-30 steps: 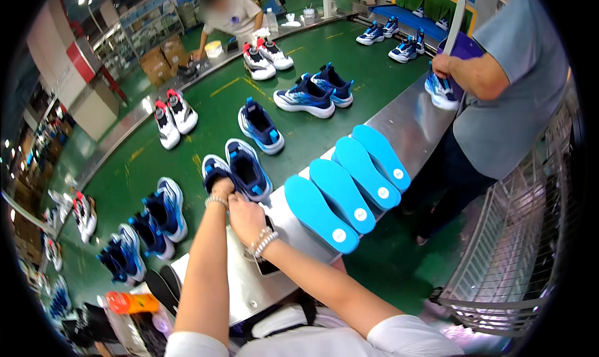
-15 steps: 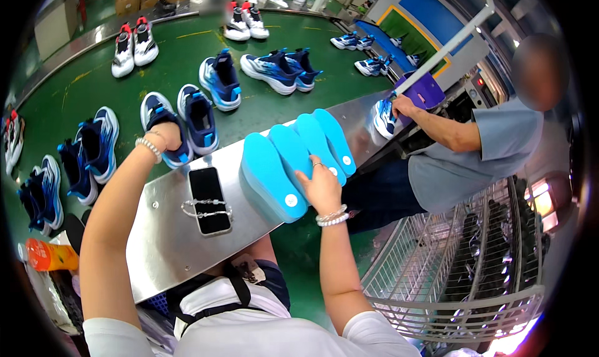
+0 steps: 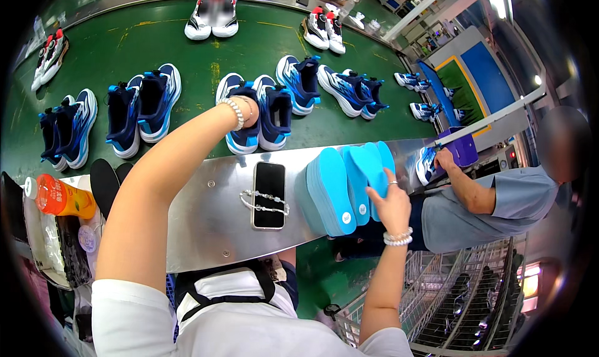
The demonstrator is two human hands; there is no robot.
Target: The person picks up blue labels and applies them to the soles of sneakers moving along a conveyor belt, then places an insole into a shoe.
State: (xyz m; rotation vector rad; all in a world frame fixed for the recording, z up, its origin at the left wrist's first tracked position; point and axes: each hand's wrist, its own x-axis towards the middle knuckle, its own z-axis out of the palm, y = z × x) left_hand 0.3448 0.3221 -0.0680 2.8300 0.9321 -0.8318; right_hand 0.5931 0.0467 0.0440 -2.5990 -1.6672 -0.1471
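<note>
Head view, looking down over a factory line. A curved metal worktop [image 3: 212, 217] crosses the middle, with a green conveyor belt [image 3: 187, 48] beyond it.

At the far left edge lies an orange bottle [image 3: 61, 198] with a white cap, on its side, a pale label band around it. At the right end of the worktop sits a small purple box [image 3: 465, 148], just beside a co-worker's hand [image 3: 444, 160], which rests on a blue and white shoe. The co-worker wears a grey-blue shirt. Further right, a blue panel with a yellow border [image 3: 486, 76] hangs on the wall.

A black phone [image 3: 269, 195] lies flat on the worktop, with a bead bracelet [image 3: 265, 201] draped across it.

Just right of the phone stands a stack of bright blue insoles [image 3: 334, 192], fanned out and leaning, each with a small white round sticker near the heel. The right hand [image 3: 390, 204], fingers spread, presses against the right side of the stack; it wears a ring and a pearl bracelet.

The left hand [image 3: 249, 110] reaches across onto the belt and goes into the opening of a navy and blue sneaker [image 3: 240, 117]; its fingers are hidden, so I cannot tell their grip. More pairs of blue sneakers stand in rows on the belt, with red and white pairs further back.
</note>
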